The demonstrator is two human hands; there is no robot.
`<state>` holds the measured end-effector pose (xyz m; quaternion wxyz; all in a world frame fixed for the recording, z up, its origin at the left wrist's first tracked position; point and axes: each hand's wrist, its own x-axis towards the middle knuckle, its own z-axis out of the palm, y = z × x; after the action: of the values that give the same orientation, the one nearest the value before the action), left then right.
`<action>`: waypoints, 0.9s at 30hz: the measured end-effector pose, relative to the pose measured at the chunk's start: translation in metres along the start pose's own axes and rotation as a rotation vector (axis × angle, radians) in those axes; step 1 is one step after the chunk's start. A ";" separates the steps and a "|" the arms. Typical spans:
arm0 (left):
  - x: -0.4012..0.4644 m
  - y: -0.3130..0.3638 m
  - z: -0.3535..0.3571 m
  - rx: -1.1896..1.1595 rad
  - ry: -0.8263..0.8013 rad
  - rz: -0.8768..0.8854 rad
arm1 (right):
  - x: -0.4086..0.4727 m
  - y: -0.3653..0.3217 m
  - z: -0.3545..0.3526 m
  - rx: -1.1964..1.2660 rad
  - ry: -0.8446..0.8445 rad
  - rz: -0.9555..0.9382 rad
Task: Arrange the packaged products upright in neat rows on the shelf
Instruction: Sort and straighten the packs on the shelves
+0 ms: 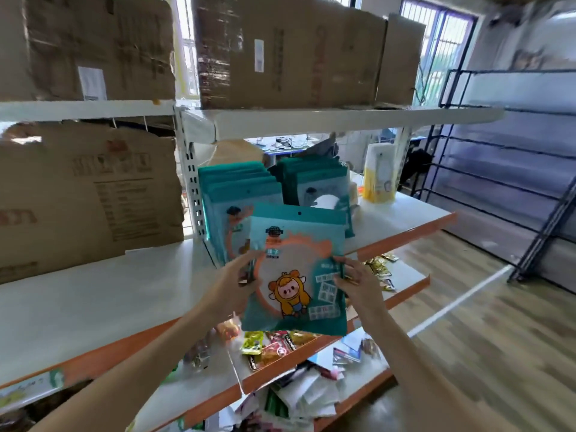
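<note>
Closest in, both hands carry a teal packet [296, 275] in front of the white shelf [93, 294], its printed face toward us, long axis upright, hang-hole end on top, leaning slightly to the right. The left hand [232, 280] has its grip pinching the left edge; the right hand [358, 283] clasps the right edge. Behind stand two rows of matching teal packets [237, 194], upright on the shelf. A yellow pouch [378, 174] stands farther right.

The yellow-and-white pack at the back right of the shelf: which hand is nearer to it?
Right. The right hand grips the teal packet below the yellow-and-white pack; the left hand holds the packet's far edge.
</note>
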<state>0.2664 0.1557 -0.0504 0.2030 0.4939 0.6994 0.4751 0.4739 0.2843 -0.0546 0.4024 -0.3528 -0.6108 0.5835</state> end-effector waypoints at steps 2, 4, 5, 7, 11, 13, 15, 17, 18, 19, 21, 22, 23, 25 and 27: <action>0.025 -0.001 0.015 0.018 -0.001 0.011 | 0.021 0.001 -0.012 -0.019 0.027 -0.014; 0.055 -0.003 0.031 0.074 0.023 0.058 | 0.046 0.001 -0.024 -0.025 0.050 -0.005; 0.068 -0.002 0.038 0.083 0.037 0.075 | 0.059 0.000 -0.030 -0.028 0.055 0.004; 0.095 -0.001 0.054 0.096 0.061 0.097 | 0.090 -0.001 -0.040 -0.062 0.061 0.015; 0.142 -0.007 0.079 0.174 0.118 0.159 | 0.153 -0.002 -0.050 -0.173 0.071 -0.017; 0.163 -0.010 0.088 0.191 0.123 0.135 | 0.182 0.001 -0.052 -0.200 0.080 -0.027; 0.182 -0.011 0.096 0.214 0.114 0.097 | 0.208 0.007 -0.055 -0.218 0.079 -0.052; 0.199 -0.012 0.103 0.217 0.099 0.086 | 0.230 0.014 -0.058 -0.270 0.072 -0.092; 0.205 -0.013 0.106 0.206 0.094 0.083 | 0.238 0.017 -0.059 -0.301 0.071 -0.111; 0.211 -0.015 0.109 0.203 0.096 0.075 | 0.246 0.021 -0.060 -0.330 0.071 -0.131; 0.220 -0.018 0.116 0.227 0.124 0.066 | 0.259 0.028 -0.061 -0.360 0.059 -0.172; 0.223 -0.018 0.119 0.241 0.143 0.065 | 0.265 0.032 -0.062 -0.362 0.052 -0.189; 0.226 -0.018 0.122 0.248 0.159 0.068 | 0.271 0.035 -0.063 -0.362 0.047 -0.208; 0.232 -0.016 0.128 0.261 0.199 0.082 | 0.281 0.040 -0.066 -0.366 0.038 -0.243; 0.237 -0.016 0.134 0.284 0.234 0.084 | 0.291 0.044 -0.070 -0.365 0.019 -0.280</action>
<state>0.2571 0.4267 -0.0831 0.0286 0.4878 0.7569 0.4340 0.4106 0.5795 -0.0755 0.4147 -0.3373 -0.7453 0.3984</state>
